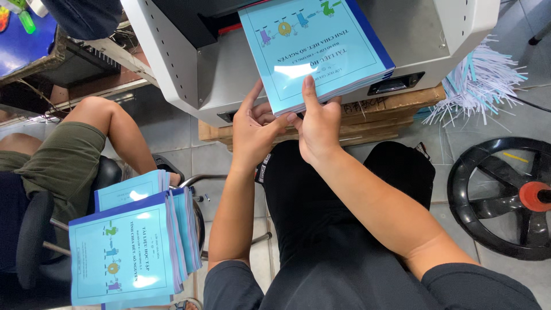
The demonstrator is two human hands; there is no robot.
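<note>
Both hands, left hand [252,133] and right hand [317,123], I'm seeing pinching the light-blue booklet stack [315,49] together at its near edge, squaring it on the grey machine [189,69].

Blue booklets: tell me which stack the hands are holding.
The stack at the grey machine, gripped by left hand and right hand. The other stack rests untouched lower left.

The light blue booklet [314,49] has a glossy paper cover that catches glare. The grey machine [189,57] under it looks like matt painted metal, resting on rough wooden boards [379,117]. At near left, stacked booklets [123,252] shine equally glossy. At far right lie thin paper trimmings [479,80].
</note>
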